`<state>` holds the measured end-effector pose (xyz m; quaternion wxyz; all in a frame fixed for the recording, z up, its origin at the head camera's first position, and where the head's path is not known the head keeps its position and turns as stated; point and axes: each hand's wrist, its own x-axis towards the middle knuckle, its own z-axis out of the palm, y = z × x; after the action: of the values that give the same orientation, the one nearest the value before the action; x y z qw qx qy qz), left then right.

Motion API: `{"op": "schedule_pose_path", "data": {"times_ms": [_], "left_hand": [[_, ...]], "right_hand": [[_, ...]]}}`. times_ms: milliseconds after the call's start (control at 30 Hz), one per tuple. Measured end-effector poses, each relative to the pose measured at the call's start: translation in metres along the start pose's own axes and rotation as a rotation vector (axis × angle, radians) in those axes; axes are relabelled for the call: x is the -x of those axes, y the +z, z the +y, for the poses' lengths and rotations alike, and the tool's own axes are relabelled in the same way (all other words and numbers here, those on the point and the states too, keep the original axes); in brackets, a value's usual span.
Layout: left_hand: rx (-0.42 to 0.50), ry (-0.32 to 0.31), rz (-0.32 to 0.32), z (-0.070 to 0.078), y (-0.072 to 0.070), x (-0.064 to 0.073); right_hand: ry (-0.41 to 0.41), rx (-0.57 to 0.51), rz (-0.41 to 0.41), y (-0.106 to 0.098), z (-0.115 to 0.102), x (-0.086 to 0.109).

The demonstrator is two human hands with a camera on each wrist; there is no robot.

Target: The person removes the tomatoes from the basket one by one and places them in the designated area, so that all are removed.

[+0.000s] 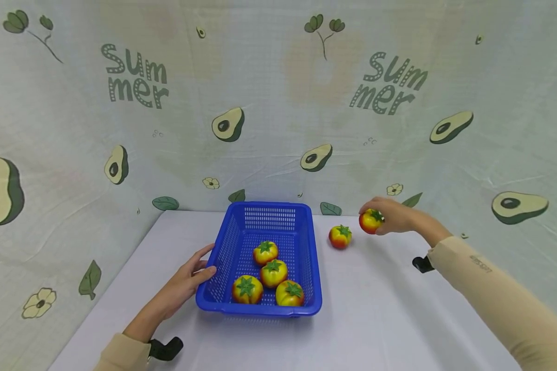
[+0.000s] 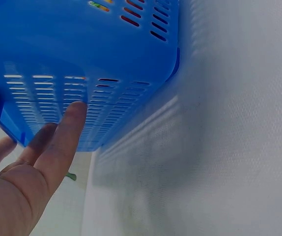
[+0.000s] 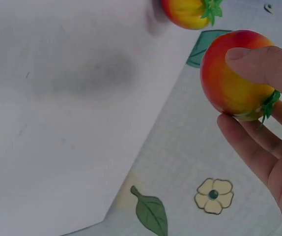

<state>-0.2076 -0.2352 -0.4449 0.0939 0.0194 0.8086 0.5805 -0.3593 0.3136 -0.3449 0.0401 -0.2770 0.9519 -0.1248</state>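
A blue slotted basket (image 1: 223, 252) stands on the white table and holds several red-yellow toy tomatoes (image 1: 273, 273). My left hand (image 1: 192, 275) lies against the basket's left wall with straight fingers (image 2: 65, 132) touching the blue plastic (image 2: 101, 54). My right hand (image 1: 392, 216) is at the far right and grips one tomato (image 1: 370, 220) just above the table; thumb and fingers (image 3: 259, 64) curl round it (image 3: 227, 81). Another tomato (image 1: 340, 236) sits on the table between the basket and that hand, also seen in the right wrist view (image 3: 187, 12).
The white table (image 1: 380, 309) is bordered at the back and both sides by a cloth printed with avocados and "Summer" (image 1: 136, 77). The cloth's leaf and flower print (image 3: 212, 194) hangs beyond the table's far edge.
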Motion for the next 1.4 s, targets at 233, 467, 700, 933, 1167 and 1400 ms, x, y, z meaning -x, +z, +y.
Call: {"op": "schedule_pose_path", "data": {"times_ms": [233,467,700,933,1167,1400], "left_hand": [[-0.009,-0.003,0.012,0.000,0.000,0.000],[-0.009,-0.002,0.011,-0.001,0.000,0.000],[-0.005,-0.006,0.010,-0.001,0.000,0.001],[-0.001,-0.002,0.000,-0.001,0.000,0.001],[-0.004,-0.004,0.008,-0.001,0.000,0.000],[0.002,-0.004,0.003,-0.001,0.000,-0.001]], "right_hand": [[0.015,-0.031,-0.039,0.015,0.016,-0.002],[0.024,-0.075,-0.098,0.030,0.026,-0.009],[0.022,-0.085,-0.096,0.042,0.028,-0.012],[0.045,-0.092,-0.113,0.055,0.035,-0.016],[0.044,-0.091,-0.124,0.062,0.035,-0.019],[0.059,-0.063,-0.148,0.064,0.030,-0.020]]}}
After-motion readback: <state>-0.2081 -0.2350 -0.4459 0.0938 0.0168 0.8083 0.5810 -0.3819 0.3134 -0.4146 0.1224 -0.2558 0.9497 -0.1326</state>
